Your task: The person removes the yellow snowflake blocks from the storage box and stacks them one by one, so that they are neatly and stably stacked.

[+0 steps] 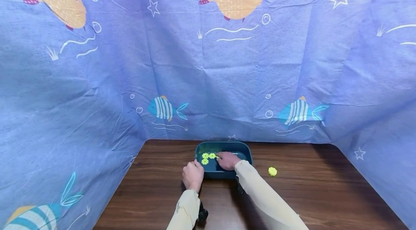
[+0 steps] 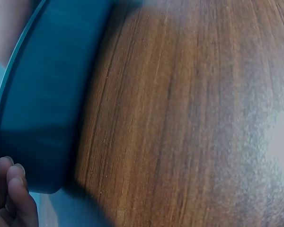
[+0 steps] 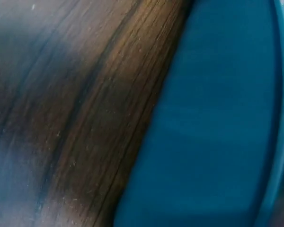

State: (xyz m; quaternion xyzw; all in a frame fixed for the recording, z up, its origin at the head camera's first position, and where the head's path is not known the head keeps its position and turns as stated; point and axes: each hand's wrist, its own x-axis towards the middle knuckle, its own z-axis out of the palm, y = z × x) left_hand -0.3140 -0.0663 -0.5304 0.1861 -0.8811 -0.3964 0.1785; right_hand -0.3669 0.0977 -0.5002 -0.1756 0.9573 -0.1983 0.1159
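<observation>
A dark teal tray [image 1: 224, 175] holds several yellow-green flower-shaped pieces [image 1: 205, 161] at its left side. My left hand [image 1: 193, 175] grips the tray's front left corner; in the left wrist view its curled fingers [image 2: 22, 196] lie against the tray wall [image 2: 47, 104]. My right hand [image 1: 227, 160] reaches inside the tray, fingertips at a flower piece beside the others; whether it pinches that piece is too small to tell. The right wrist view shows the tray's outer wall [image 3: 203, 123], with the fingers out of sight.
Another yellow flower-shaped piece [image 1: 272, 171] lies on the brown wooden table [image 1: 305, 186], right of the tray. A blue fish-patterned cloth [image 1: 227, 78] hangs behind the table and on both sides.
</observation>
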